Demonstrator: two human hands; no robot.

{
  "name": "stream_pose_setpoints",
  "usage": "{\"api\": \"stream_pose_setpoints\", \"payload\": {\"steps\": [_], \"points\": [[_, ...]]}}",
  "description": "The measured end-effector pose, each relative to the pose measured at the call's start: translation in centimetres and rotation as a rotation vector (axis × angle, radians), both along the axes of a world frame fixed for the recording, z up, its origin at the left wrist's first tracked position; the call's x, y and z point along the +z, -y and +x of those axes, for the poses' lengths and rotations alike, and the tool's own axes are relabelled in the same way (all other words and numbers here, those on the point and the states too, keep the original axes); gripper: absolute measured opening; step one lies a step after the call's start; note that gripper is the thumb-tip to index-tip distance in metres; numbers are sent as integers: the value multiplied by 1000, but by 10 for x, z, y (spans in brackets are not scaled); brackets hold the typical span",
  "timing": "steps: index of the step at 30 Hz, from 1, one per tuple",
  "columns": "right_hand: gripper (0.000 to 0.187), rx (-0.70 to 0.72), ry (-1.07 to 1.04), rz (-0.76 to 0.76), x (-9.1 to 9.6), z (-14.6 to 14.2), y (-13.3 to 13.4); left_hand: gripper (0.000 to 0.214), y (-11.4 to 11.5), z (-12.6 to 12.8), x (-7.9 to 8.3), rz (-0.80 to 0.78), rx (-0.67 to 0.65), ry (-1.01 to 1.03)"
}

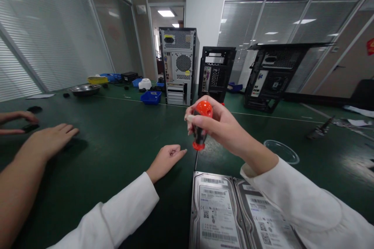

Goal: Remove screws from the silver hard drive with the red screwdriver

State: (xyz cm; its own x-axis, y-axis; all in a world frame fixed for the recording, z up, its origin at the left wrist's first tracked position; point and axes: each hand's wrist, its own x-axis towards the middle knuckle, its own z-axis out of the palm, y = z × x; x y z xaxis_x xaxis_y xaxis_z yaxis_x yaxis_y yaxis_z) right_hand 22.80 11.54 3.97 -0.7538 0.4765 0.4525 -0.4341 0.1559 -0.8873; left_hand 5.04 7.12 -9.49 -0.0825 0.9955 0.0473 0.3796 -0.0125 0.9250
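Observation:
My right hand (pixel 222 126) is closed around the black and orange handle of a screwdriver (pixel 201 124), held upright with its thin shaft pointing down toward the top edge of a hard drive (pixel 213 210). A second hard drive (pixel 263 218) lies beside it on the right, partly under my white sleeve. My left hand (pixel 166 159) rests on the green table (pixel 117 148) to the left of the drives, fingers curled in a loose fist with the index finger sticking out a little, holding nothing I can see.
Another person's bare hands (pixel 46 140) lie flat on the table at the left near small black parts (pixel 30 127). Three computer cases (pixel 178 66) stand at the back, with blue bins (pixel 151 97) and a metal bowl (pixel 85 90). A clear plastic lid (pixel 282 151) lies to the right.

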Motion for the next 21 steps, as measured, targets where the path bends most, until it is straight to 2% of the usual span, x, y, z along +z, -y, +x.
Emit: {"api": "stream_pose_setpoints", "payload": {"steps": [3, 5, 8, 10, 16, 21], "points": [[37, 24, -29, 29, -3, -1, -2, 50, 0, 1, 1, 6, 4, -9], [34, 47, -38, 32, -4, -1, -2, 50, 0, 1, 2, 7, 3, -11], [27, 106, -45, -33, -3, -1, 0, 50, 0, 2, 1, 7, 0, -10], [29, 139, -28, -70, -1, 0, 1, 51, 1, 2, 1, 8, -1, -8], [29, 18, 14, 14, -3, -2, 3, 51, 0, 1, 1, 9, -8, 7], [37, 68, -63, 2, -6, -4, -1, 53, 1, 2, 2, 15, -6, 4]]}}
